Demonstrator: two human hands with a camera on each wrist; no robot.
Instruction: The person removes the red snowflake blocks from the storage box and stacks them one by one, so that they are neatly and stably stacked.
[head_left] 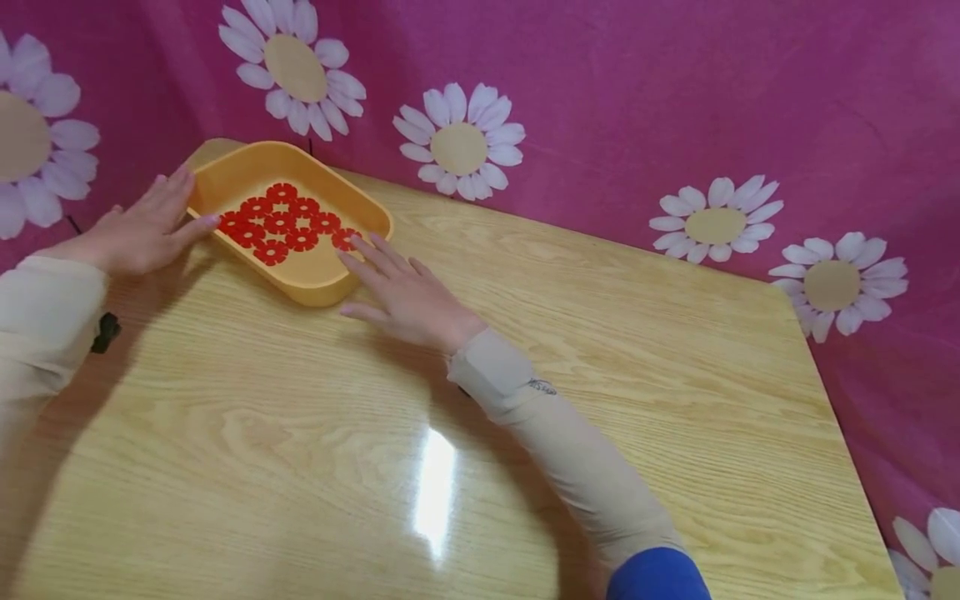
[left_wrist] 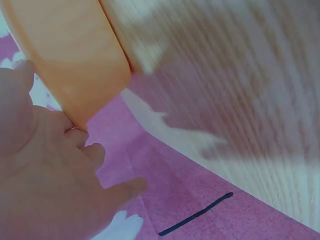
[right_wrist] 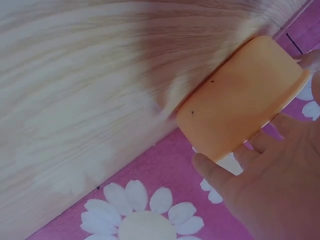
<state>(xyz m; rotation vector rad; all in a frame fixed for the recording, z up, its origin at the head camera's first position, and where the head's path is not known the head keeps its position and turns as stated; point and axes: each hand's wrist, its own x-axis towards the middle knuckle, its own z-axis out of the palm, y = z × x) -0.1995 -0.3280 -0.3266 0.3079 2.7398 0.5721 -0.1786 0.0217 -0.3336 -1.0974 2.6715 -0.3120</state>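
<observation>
An orange-yellow plastic tray (head_left: 318, 294) stands at the table's far left corner. Inside it lie several red flower-shaped pieces (head_left: 280, 222), mostly gathered toward its left half. My left hand (head_left: 142, 229) is at the tray's left end, its fingers extended along the outside and the thumb by the near rim. In the left wrist view its fingertips lie right at the tray's edge (left_wrist: 80, 60). My right hand (head_left: 416, 304), fingers straight and spread, reaches over the tray's right end, by a single red piece (head_left: 347, 239). The right wrist view shows its fingers along the rim.
The wood-grain table (head_left: 600, 350) runs to the right and toward me. Behind it hangs a magenta cloth (head_left: 585, 108) with large white daisies, close to the table's far edge and the tray. A bright light reflection (head_left: 435, 492) shows on the tabletop.
</observation>
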